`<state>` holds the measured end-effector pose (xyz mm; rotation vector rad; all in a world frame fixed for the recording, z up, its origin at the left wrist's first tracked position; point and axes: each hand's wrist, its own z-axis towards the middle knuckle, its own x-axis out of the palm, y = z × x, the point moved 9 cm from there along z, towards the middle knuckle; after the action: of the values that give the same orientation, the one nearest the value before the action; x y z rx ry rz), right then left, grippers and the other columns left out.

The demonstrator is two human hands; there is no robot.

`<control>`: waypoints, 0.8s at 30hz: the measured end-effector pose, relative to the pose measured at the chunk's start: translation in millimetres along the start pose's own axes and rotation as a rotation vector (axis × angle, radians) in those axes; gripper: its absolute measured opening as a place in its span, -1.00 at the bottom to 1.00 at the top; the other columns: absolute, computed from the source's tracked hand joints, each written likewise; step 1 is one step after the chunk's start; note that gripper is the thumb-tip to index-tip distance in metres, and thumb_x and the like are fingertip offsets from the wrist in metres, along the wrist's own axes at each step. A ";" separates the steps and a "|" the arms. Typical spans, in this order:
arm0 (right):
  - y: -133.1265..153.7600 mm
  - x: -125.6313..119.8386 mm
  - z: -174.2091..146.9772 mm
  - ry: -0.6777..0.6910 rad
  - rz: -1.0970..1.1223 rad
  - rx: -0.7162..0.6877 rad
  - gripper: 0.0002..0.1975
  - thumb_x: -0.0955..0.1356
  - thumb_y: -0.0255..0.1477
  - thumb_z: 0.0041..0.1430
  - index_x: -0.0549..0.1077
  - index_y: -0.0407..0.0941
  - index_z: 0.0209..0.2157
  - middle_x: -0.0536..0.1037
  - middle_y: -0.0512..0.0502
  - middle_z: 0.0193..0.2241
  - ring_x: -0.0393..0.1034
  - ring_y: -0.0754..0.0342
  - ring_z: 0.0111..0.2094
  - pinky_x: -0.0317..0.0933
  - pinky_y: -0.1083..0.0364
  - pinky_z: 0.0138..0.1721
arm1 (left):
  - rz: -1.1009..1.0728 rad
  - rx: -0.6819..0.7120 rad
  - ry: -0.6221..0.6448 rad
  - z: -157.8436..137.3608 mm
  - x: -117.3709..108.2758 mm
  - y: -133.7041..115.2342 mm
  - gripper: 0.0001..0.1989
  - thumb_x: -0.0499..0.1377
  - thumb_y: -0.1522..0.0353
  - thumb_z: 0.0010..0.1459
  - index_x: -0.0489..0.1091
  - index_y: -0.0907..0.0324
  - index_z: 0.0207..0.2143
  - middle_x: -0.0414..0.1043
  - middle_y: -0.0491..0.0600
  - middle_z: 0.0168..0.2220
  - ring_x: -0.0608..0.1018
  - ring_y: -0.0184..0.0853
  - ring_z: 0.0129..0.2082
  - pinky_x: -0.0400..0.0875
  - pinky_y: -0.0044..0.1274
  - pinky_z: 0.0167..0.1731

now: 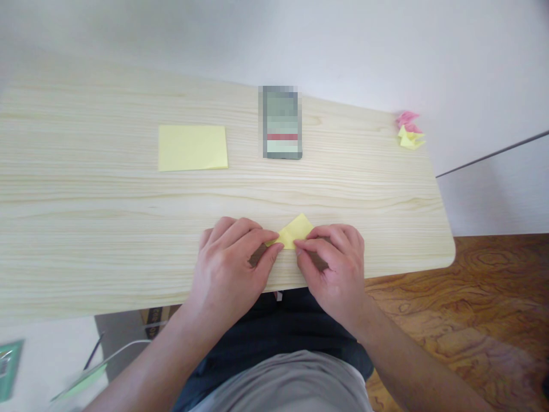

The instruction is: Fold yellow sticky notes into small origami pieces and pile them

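Observation:
A small piece of folded yellow paper [297,228] lies near the front edge of the wooden table [107,229]. My left hand [234,254] pinches its left corner between thumb and index finger. On the other side, my right hand [334,254] has its thumb and fingertips closed on the lower right edge of the same paper. The fingers partly cover the paper's lower corners, so its exact fold cannot be made out there.
A pad of yellow paper [193,148] lies at the back left. A phone [282,123], pixelated, is at the back middle. Pink folded paper [407,121] and yellow folded paper [410,138] sit at the far right corner, by the white wall [484,86].

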<state>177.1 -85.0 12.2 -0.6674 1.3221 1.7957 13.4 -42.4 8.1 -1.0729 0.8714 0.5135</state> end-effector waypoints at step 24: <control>6.5 5.9 2.5 -0.006 -0.086 0.043 -0.88 0.46 -0.28 0.24 0.58 0.01 -0.37 0.54 -0.06 -0.23 0.32 -0.07 -0.13 0.14 -0.14 0.01 | 0.017 -0.013 0.001 2.4 -0.3 -3.1 -0.89 0.23 0.29 0.27 0.55 0.06 -0.29 0.55 -0.03 -0.25 0.49 -0.16 -0.15 0.33 -0.28 -0.10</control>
<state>168.6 -81.9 11.8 -0.6844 1.3044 1.6952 16.3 -41.5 10.5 -1.0784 0.8798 0.5338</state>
